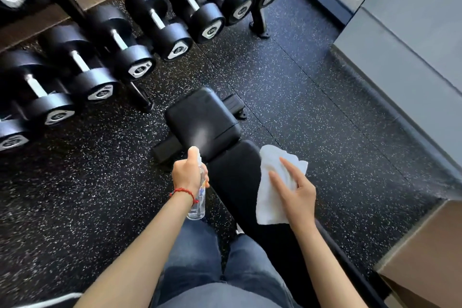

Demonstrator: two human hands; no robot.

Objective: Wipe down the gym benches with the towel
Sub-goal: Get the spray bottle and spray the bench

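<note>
A black padded gym bench (200, 117) runs from the centre toward me, with its square seat pad at the far end. My left hand (188, 175) grips a clear spray bottle (198, 204) with a white nozzle, held over the bench's left edge, and a faint mist hangs above the seat pad. A white towel (271, 197) is draped over the right side of the bench's long pad. My right hand (296, 191) holds the towel, fingers spread across it.
A rack of black dumbbells (120, 45) lines the upper left, its foot (142, 99) close to the bench end. Speckled black rubber floor (312, 107) lies all around. A grey wall and ledge (400, 45) stand at right, a brown box (425, 257) at lower right.
</note>
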